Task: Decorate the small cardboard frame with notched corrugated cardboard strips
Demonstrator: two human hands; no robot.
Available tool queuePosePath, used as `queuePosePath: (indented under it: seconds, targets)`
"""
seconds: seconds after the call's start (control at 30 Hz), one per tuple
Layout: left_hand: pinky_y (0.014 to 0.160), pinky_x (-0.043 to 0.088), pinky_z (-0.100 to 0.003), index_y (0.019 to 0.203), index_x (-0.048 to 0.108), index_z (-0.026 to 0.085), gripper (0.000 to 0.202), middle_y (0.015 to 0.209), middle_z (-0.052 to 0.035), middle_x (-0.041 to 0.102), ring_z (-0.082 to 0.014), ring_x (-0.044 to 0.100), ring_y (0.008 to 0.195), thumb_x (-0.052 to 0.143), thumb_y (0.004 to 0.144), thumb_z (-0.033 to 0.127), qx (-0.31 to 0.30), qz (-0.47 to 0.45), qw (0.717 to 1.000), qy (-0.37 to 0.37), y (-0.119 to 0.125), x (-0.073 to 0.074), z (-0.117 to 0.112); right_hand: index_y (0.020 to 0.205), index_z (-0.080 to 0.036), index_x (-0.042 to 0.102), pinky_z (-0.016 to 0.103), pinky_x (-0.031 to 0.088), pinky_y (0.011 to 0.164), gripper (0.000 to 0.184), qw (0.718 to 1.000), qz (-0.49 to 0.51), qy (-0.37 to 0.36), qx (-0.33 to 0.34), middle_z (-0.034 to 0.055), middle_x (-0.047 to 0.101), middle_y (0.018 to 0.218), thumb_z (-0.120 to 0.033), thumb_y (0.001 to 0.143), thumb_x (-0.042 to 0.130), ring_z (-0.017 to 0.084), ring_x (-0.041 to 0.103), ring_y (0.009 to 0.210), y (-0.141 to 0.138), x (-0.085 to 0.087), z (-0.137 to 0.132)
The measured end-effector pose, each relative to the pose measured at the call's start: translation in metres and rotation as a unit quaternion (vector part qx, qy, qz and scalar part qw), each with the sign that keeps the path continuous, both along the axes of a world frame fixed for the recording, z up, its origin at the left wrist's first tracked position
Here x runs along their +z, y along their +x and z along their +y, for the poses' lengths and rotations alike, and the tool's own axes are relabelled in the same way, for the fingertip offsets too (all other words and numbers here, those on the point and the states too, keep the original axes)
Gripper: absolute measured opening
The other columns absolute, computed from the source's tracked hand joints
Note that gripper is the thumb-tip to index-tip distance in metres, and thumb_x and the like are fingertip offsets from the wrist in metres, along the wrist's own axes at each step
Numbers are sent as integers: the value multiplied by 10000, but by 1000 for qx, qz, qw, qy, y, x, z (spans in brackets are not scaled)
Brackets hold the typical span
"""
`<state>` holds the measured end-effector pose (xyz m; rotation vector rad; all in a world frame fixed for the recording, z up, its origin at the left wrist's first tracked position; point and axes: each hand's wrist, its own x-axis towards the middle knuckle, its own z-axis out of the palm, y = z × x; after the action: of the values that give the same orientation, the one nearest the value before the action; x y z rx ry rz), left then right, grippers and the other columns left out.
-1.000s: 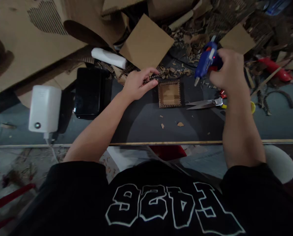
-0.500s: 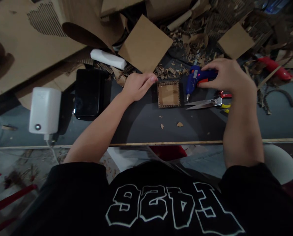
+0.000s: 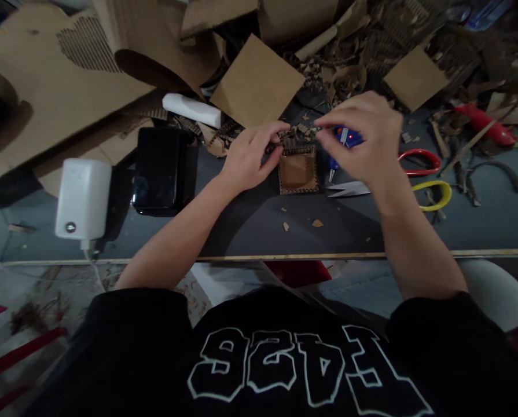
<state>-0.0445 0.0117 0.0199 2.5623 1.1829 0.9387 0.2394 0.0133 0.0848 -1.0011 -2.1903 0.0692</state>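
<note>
A small square cardboard frame (image 3: 298,171) with a corrugated border lies on the dark table. My left hand (image 3: 250,153) and my right hand (image 3: 363,139) both pinch a thin corrugated cardboard strip (image 3: 296,134) stretched along the frame's far edge. The blue glue gun (image 3: 343,142) lies on the table beside the frame, mostly hidden under my right hand, its red light on. Scissors (image 3: 371,185) with red and yellow handles lie to the right of the frame.
A black box (image 3: 163,168) and a white power adapter (image 3: 81,200) sit to the left. A white tube (image 3: 191,110), cardboard sheets (image 3: 259,81) and piles of cardboard scraps fill the back. A red tool (image 3: 484,124) lies far right. The table's front edge (image 3: 285,256) runs across.
My right hand laid the glue gun down beside the frame, let go of it and moved left to pinch the strip. My left hand brought the strip to the frame's far edge.
</note>
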Motion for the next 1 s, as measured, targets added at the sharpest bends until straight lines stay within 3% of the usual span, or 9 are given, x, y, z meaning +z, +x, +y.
queuePosePath:
  seconds: [0.13,0.3,0.37,0.5,0.67,0.8,1.0]
  targets:
    - [1151,563,-477,1568,541,239,580,1268,-135,768,-291,758,1238,314,1157,579,-25,9,999,24,5,-1,-6,1211,-334,832,546,490,1050,304,998,-43,-28,26,69,808,1200,-524,1099,622,336,712,1175,-24,-17,-12]
    - [1152,561,-477,1557,550,262,575,1233,-109,786,-281,766,1216,335,1154,612,-33,16,999,16,9,-5,-7,1107,-298,838,567,470,1053,253,999,-34,-24,28,69,790,1189,-394,1106,605,335,700,1163,-24,-33,-8]
    - [1183,543,-503,1580,526,269,669,1273,-121,779,-308,747,1269,401,1103,722,-16,13,1000,11,8,-6,-4,1075,-299,837,575,475,1053,229,999,-37,-29,16,72,790,1175,-390,1091,628,341,695,1158,-21,-32,-7]
    - [1268,477,-582,1590,519,281,999,1475,-177,693,-400,647,1431,599,862,960,31,-3,999,9,1,-4,5,1037,-324,845,613,491,1052,162,997,-45,-55,-11,82,795,1207,-404,1040,704,376,673,1185,-10,-26,-3]
    - [1231,501,-599,1416,678,309,887,1429,-163,710,-407,669,1382,627,830,974,19,10,999,-24,-2,2,9,960,-367,864,683,465,1105,134,993,-57,-95,-34,59,807,1232,-379,1003,738,393,669,1200,-2,-27,1]
    - [1196,532,-583,1444,668,300,891,1358,-159,742,-386,700,1322,621,847,961,3,16,999,-40,0,5,8,954,-341,881,691,485,1092,151,993,-68,-91,-32,77,813,1198,-359,988,735,408,684,1201,-6,-30,1]
    - [1203,519,-579,1402,700,299,852,1413,-167,720,-397,682,1363,621,858,949,3,30,999,-42,2,5,8,935,-331,877,661,482,1089,157,992,-65,-102,-22,73,810,1188,-330,984,728,392,696,1192,-10,-28,-2]
